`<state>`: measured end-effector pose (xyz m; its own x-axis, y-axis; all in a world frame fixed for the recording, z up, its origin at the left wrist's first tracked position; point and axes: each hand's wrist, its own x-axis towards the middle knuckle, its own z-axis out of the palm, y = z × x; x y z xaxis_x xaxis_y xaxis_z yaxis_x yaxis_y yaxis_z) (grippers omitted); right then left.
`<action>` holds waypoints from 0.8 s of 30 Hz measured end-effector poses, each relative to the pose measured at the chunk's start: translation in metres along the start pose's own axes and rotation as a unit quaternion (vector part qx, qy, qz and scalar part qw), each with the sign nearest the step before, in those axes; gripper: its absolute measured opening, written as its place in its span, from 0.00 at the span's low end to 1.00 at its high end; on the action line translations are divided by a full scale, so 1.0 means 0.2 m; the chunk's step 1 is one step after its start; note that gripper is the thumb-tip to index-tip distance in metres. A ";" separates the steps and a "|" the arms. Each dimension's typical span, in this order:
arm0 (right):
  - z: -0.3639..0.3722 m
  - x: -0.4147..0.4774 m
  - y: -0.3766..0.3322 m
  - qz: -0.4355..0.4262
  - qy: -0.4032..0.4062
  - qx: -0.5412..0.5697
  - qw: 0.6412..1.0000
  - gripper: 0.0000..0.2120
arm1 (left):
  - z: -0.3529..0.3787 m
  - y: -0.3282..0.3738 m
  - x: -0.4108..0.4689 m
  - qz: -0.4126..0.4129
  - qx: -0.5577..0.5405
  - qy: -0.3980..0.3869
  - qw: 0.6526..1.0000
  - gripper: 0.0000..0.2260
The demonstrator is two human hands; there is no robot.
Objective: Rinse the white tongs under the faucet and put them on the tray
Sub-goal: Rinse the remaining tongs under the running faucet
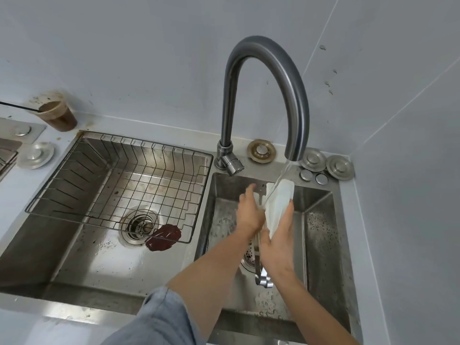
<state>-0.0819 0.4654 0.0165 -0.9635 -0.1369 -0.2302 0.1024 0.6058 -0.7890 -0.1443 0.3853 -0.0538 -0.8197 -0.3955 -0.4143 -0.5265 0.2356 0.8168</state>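
Head view: looking down at a double stainless sink set in a pale table, both hands in the right basin.
Room: light grey-blue wall panels behind and to the right, a few dark specks on the right panel.
Table (15, 195): pale grey surround, stained brown near the back left corner.
Faucet (267, 78): tall grey gooseneck between the basins, spout over the right basin, water running.
Left basin (82, 255): wet steel, round drain strainer (140, 225) in the floor.
Wire rack (119, 185): sits across the back of the left basin, nothing on it.
Reddish-brown piece (163, 237): flat, on the left basin floor by the rack's front right corner, cannot tell what it is.
Right basin (321, 235): wet, water spots on the right wall, strainer partly hidden under the hands.
White tongs (278, 205): held upright over the right basin, white ends up under the stream, metal handle end hanging below the hands.
Left hand (249, 212): fingers spread loosely against the left side of the tongs' white ends, grip unclear.
Right hand (280, 239): fingers wrapped on the tongs' middle.
Cup (58, 115): clear plastic, back left on the table, brown liquid inside, black straw sticking out left.
Round metal caps (326, 166): cluster behind the right basin; one brass-coloured by the faucet base.
Sleeve (159, 319): blue-grey, pushed up on the left arm.
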 end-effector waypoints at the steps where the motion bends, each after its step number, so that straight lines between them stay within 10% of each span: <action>1: -0.01 0.01 0.01 -0.005 -0.008 0.005 1.000 0.39 | -0.01 -0.01 0.00 -0.030 -0.071 0.007 0.997 0.32; 5: -0.02 0.08 0.06 -0.021 -0.040 0.049 0.998 0.40 | -0.09 -0.02 -0.01 -0.255 -0.367 -0.052 0.893 0.38; 7: -0.02 0.11 0.09 -0.006 -0.048 0.081 0.996 0.39 | -0.15 0.00 -0.04 -0.284 -0.406 -0.108 0.862 0.24; 10: -0.03 0.12 0.15 0.052 -0.046 0.179 0.981 0.37 | -0.18 0.03 -0.08 -0.257 -0.397 -0.127 0.872 0.10; 16: 0.02 0.17 0.20 0.162 -0.108 0.229 0.954 0.29 | -0.20 0.03 -0.12 -0.180 -0.174 0.041 0.967 0.16; 24: 0.16 0.28 0.10 0.197 -0.110 0.206 0.952 0.10 | -0.33 0.09 -0.23 -0.052 -0.036 0.154 0.986 0.21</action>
<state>-0.1268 0.4453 -0.0312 -0.7596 -0.1508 -0.6327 0.5774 0.2913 -0.7627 -0.1007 0.3495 0.0063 -0.6488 -0.6681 -0.3644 -0.5774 0.1202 0.8075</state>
